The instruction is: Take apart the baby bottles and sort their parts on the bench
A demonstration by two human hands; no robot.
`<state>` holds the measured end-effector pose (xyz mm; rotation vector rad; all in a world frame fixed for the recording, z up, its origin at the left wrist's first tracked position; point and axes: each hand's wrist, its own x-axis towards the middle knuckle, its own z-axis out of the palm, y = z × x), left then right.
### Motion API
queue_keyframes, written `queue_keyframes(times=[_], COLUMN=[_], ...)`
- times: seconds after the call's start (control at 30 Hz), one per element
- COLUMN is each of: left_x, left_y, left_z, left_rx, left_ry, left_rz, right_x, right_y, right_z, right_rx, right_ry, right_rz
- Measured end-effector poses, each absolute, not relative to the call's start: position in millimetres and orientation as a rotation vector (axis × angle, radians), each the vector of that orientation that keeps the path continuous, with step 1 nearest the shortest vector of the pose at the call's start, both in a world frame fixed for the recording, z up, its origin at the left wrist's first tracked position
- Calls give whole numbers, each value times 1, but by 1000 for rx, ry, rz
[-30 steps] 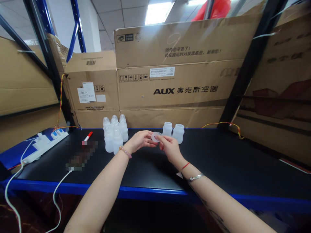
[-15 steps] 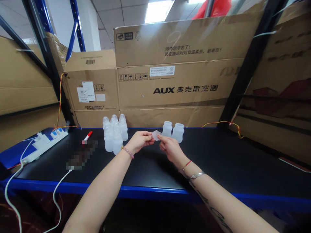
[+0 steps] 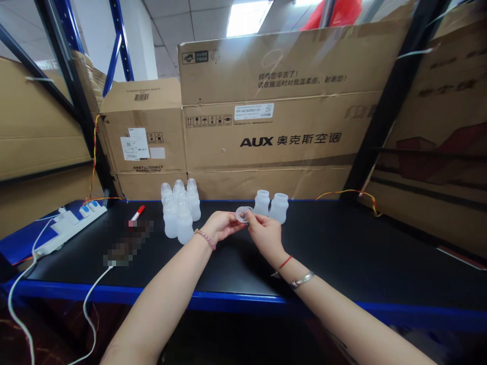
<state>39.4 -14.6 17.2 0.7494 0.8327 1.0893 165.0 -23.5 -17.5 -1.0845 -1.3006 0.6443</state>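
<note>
A small translucent silicone disc (image 3: 243, 214) is pinched at chest-centre between my left hand (image 3: 222, 226) and my right hand (image 3: 265, 235), its face turned up towards me. Its far side stands just in front of two frosted plastic bottles (image 3: 262, 203), which are upright, with a third-free gap to none else around them. To the left of my left hand stands a tight cluster of several similar bottles (image 3: 178, 212). My wrists hover above the black tabletop (image 3: 342, 253), not resting on it.
A red-capped marker (image 3: 137, 213) lies by a pixelated, blurred patch (image 3: 127, 243). A white power strip (image 3: 76, 230) with white cables sits at the left end. Cardboard boxes (image 3: 277, 137) wall the table's back, and blue rack uprights (image 3: 117, 40) rise behind.
The disc has turned from edge-on to face-up between my fingers. Both hands have dropped slightly towards me, and my right hand has rotated around it.
</note>
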Motion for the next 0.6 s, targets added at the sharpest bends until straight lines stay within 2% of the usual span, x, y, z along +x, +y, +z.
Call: queue_keyframes(times=[0.33, 0.6], left_x=[26, 34], left_y=[-20, -28], left_z=[26, 20], left_rx=[1031, 1926], left_ry=[963, 1263], left_rz=[1054, 1144], right_x=[162, 164], right_y=[-29, -29], right_z=[-16, -16], right_rx=[-1334, -1407], right_ry=[-1478, -1465], right_rz=[333, 260])
